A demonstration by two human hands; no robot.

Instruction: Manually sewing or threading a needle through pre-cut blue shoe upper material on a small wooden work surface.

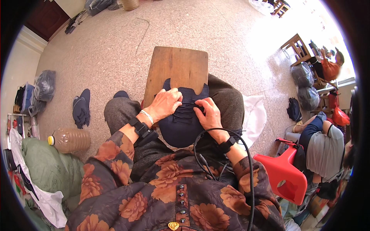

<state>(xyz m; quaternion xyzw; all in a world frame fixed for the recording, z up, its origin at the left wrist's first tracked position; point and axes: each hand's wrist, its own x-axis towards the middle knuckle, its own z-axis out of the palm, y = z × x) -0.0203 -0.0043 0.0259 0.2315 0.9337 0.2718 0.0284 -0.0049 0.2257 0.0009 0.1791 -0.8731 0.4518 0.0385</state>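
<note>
A navy shoe upper [178, 131] with laces across its middle lies over the near end of a wooden board [179, 63] on my lap. Its rounded toe points toward me, and two pointed tabs reach up the board. My left hand [166, 104] rests on the left side of the lacing, fingers curled and thumb pressed in on the upper. At the right edge of the lacing, my right hand [208, 114] has thumb and forefinger bent together on the upper. Whether either hand also pinches a lace is too small to tell.
A black cable [250, 184] loops past my right wrist. More navy uppers [81, 109] lie on the floor at left, near a large plastic jug [71, 140]. At right are a red plastic chair [283, 173] and a seated person [325, 150]. White cloth [254, 115] lies beside my right knee.
</note>
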